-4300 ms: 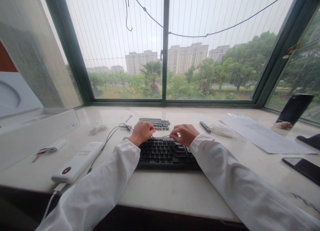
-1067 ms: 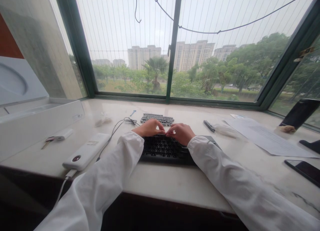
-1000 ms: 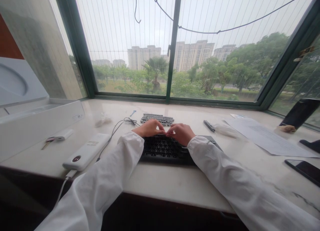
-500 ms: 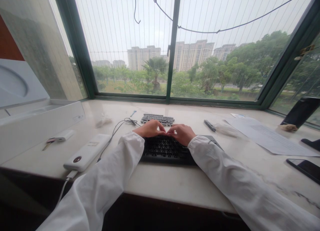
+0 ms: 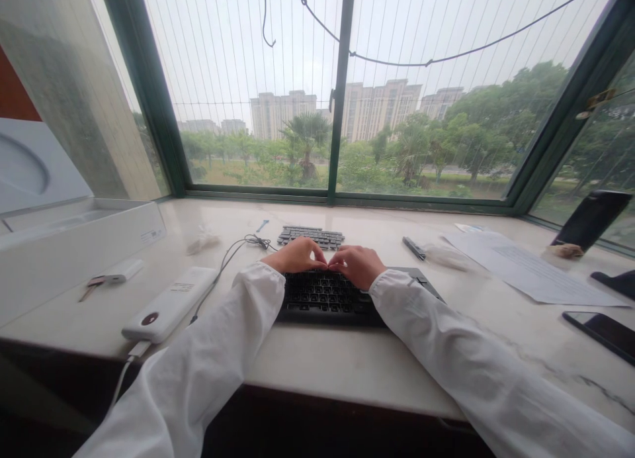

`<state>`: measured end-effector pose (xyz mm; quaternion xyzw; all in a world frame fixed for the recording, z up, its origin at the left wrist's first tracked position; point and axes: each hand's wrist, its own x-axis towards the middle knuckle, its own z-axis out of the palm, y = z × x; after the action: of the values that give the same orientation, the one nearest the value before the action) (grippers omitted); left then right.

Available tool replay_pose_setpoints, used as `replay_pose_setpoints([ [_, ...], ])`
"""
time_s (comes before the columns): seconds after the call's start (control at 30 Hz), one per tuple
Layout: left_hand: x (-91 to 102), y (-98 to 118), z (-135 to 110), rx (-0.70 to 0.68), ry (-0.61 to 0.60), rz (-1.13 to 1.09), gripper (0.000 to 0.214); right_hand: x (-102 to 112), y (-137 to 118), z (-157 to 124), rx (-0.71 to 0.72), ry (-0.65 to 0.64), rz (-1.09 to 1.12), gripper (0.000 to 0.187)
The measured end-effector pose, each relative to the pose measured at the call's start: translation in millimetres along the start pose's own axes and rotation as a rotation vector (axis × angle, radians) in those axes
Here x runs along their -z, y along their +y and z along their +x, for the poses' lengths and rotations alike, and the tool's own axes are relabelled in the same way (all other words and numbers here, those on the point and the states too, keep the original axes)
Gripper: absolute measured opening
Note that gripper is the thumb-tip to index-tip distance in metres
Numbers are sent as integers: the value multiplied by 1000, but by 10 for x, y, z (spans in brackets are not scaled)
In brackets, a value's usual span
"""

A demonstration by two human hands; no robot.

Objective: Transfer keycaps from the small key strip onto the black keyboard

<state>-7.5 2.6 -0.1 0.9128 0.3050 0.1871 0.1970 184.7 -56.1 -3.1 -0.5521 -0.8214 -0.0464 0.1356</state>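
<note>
A black keyboard (image 5: 322, 299) lies in front of me, its key sites showing as a grid of dark squares without caps in the visible part. Above its far edge my left hand (image 5: 297, 254) is closed, thumb and fingers pinched together. My right hand (image 5: 358, 265) is pinched too, its fingertips meeting those of the left. Whatever the fingertips hold is too small to make out. Just beyond the hands, loose keycaps (image 5: 311, 237) are laid out in rows on the white counter (image 5: 317, 362).
To the left are a white power bank (image 5: 171, 304) with a cable, a key (image 5: 92, 284), an open white box (image 5: 79, 239) and a small blue tool (image 5: 262, 226). On the right lie a dark stick-like object (image 5: 413, 248), printed paper (image 5: 530, 266) and a phone (image 5: 602, 333). A window stands behind.
The view has shifted very slightly. Both hands stay pinched together at the same spot over the keyboard.
</note>
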Motion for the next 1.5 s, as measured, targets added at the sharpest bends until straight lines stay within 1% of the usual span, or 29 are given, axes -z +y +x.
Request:
replay_pose_setpoints([
  [0.13, 5, 21, -6, -8, -6, 4, 20, 10, -18, 2, 8, 11, -13, 17],
  [0.37, 13, 39, -10, -9, -13, 18, 19, 2, 3, 20, -50, 6, 100, 13],
  [0.53, 3, 51, -17, -4, 5, 33, 21, 10, -1, 21, -77, -8, 159, 14],
  [0.67, 1, 93, -22, -29, 17, 68, 22, 14, -17, 34, -90, -11, 148, 13],
  [0.8, 0, 124, -15, -17, 23, 105, 20, 17, -37, 51, -115, -32, 127, 13],
  [1.13, -18, 108, -1, 0, 26, 111, 19, 25, -16, 69, -140, -86, 149, 15],
  [1.4, -9, 118, 7, 4, 26, 119, 17, 14, -6, 95, -142, -88, 171, 13],
  [1.5, -9, 109, 16, 16, 8, 113, 18, 10, -3, 98, -143, -83, 157, 13],
])
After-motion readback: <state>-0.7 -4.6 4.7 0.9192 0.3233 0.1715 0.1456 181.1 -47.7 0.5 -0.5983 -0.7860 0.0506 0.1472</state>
